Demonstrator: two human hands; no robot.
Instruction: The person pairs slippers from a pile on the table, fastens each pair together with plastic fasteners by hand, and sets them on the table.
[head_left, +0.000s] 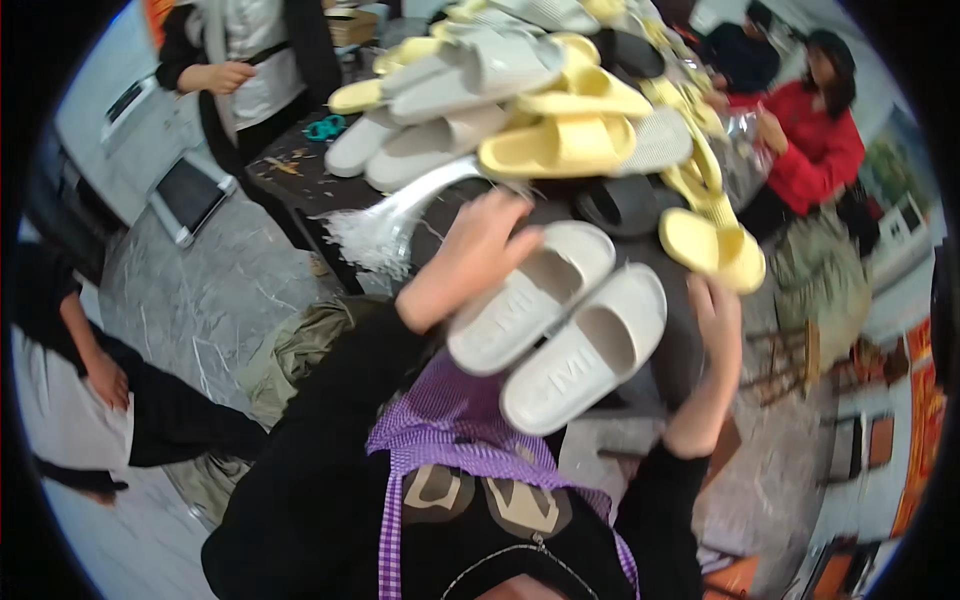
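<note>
A pair of light grey slide sandals lies side by side in front of me, the left slide (530, 298) and the right slide (585, 350), toes pointing away. My left hand (472, 258) is over the table edge by the left slide, thumb apart from the fingers and nothing seen in its grasp; its fingertips are blurred. Just beyond it lies a bundle of thin white plastic strands (385, 225). My right hand (715, 320) is raised right of the pair, fingers stretched up to the near edge of a yellow slide (715, 248). Whether they touch it, I cannot tell.
A heap of grey and yellow slides (560, 145) covers the far table, with a black slide (632, 205) at its near side. A person in red (820, 140) works at the far right. Other people stand at the left. A wooden stool (790, 365) is at right.
</note>
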